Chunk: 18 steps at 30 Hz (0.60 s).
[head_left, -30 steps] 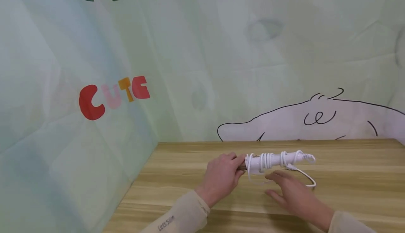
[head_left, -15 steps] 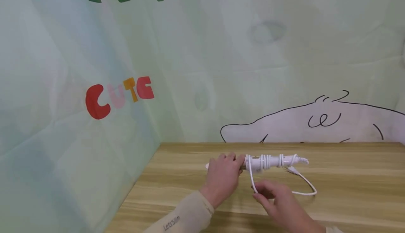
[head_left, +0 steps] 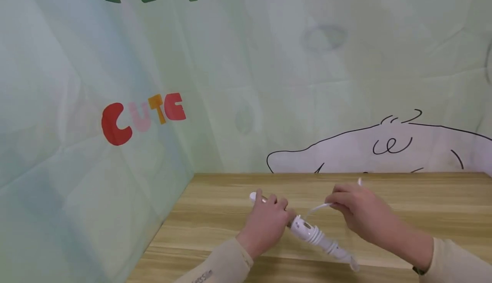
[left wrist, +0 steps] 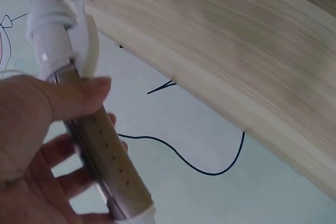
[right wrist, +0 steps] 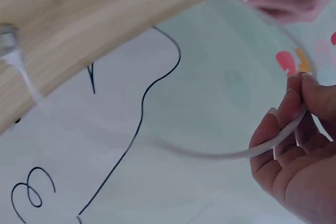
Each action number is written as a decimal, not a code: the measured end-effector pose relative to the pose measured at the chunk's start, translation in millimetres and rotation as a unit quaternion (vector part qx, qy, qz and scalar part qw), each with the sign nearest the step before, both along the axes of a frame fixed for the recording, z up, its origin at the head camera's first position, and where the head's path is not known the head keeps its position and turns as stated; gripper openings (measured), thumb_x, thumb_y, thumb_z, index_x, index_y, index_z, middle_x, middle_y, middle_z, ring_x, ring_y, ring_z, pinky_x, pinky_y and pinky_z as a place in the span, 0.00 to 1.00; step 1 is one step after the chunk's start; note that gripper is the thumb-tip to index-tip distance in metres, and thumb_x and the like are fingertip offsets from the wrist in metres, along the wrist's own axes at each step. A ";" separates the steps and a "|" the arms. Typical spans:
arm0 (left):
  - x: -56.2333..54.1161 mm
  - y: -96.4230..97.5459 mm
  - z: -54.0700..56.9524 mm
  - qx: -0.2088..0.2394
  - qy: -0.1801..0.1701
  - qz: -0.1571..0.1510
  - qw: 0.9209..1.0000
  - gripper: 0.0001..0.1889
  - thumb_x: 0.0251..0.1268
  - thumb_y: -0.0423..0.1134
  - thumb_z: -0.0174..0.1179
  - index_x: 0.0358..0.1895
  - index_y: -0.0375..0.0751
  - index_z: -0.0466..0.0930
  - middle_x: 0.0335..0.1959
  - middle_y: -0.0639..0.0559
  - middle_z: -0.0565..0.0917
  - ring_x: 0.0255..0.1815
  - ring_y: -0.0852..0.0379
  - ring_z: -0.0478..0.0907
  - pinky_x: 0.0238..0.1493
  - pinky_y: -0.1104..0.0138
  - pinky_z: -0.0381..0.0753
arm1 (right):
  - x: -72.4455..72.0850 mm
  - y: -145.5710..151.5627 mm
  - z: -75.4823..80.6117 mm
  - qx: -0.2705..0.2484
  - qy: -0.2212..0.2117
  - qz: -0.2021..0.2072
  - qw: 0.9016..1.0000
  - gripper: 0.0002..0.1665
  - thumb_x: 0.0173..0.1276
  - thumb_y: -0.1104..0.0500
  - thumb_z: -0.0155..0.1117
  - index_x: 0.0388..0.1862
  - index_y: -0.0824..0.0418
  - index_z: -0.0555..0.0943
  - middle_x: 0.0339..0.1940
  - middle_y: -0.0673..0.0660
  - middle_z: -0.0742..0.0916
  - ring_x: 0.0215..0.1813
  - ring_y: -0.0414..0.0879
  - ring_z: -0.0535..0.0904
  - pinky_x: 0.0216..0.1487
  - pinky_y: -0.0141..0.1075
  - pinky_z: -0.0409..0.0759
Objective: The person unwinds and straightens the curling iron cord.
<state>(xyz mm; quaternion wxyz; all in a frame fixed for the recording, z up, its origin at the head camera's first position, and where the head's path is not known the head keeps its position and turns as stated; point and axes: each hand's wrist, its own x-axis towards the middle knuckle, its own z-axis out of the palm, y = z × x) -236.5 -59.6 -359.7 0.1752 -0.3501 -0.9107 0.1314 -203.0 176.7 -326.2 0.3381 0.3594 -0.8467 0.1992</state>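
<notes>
My left hand (head_left: 267, 221) grips a curling iron (head_left: 307, 231) round its brownish-gold barrel, a row of small dark dots along it in the left wrist view. The white handle points down and to the right, with white cord wound round it in several turns. A white tip (head_left: 253, 196) shows beyond the left fingers. To the right, my right hand (head_left: 365, 212) pinches the loose white cord (head_left: 320, 206), held raised between thumb and fingertips. In the right wrist view the plug (right wrist: 9, 43) hangs blurred at the left.
The wooden table (head_left: 215, 227) lies under both hands. Behind it and along its left side hangs a pale green cloth backdrop (head_left: 238, 74) with coloured letters and a line drawing.
The right hand has taken hold of the cord and moved it up and to the right. The curling iron has turned from level to slanting, its handle end now lower and nearer.
</notes>
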 end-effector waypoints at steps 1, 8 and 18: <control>0.8 -0.2 0.5 -0.007 -0.011 -0.015 1.000 0.14 0.63 0.41 0.67 0.50 0.65 0.86 0.47 0.57 0.83 0.50 0.52 0.79 0.59 0.38 0.69 | -4.0 3.1 1.3 0.000 0.007 0.005 1.000 0.18 0.45 0.77 0.76 0.30 0.58 0.86 0.28 0.41 0.79 0.29 0.33 0.72 0.27 0.31 0.76; 6.0 -2.8 -0.5 -0.001 -0.039 -0.159 0.987 0.14 0.60 0.47 0.70 0.49 0.68 0.85 0.41 0.65 0.81 0.45 0.62 0.77 0.53 0.47 0.76 | -34.5 28.2 -6.1 0.000 0.041 0.010 0.999 0.16 0.45 0.76 0.77 0.32 0.60 0.88 0.29 0.43 0.80 0.31 0.37 0.75 0.30 0.33 0.77; 19.0 -1.6 7.2 0.179 -0.096 -0.282 0.938 0.14 0.58 0.41 0.73 0.48 0.51 0.87 0.40 0.59 0.84 0.41 0.66 0.78 0.47 0.76 0.71 | -57.6 37.7 -81.7 0.062 0.004 -0.044 0.997 0.09 0.45 0.66 0.79 0.25 0.54 0.89 0.25 0.45 0.81 0.26 0.43 0.73 0.24 0.36 0.71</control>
